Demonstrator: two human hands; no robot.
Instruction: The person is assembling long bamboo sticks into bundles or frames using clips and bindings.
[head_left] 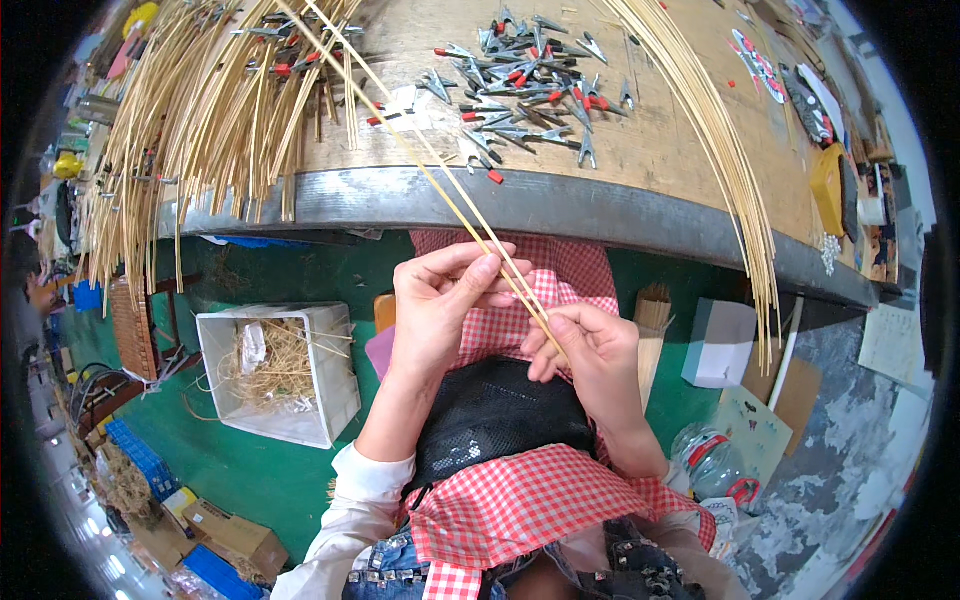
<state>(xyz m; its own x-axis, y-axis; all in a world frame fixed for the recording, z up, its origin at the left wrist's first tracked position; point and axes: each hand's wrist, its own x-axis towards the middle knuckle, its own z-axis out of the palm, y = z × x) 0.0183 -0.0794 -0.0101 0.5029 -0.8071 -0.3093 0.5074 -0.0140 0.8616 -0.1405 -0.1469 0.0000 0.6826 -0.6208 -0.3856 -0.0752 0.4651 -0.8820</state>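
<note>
- The left hand (450, 288)'s grip is pinching two thin canes (527, 297) between thumb and fingers.
- The right hand (598, 348)'s grip is closing on their near ends.
- The canes are slanting over the tabletop (675, 140)'s edge.
- Light, even pressure is probably serving best, sparing them from bending.

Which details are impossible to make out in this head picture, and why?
In the head view:
Far ends of the strips in the left hand and right hand: cut off by the top edge.
Upper ends of the strip bundle at right: cut off by that edge.
Inside bottom of the white bin: hidden by tangled scraps.
Exact number of spring clips: they overlap.
</note>
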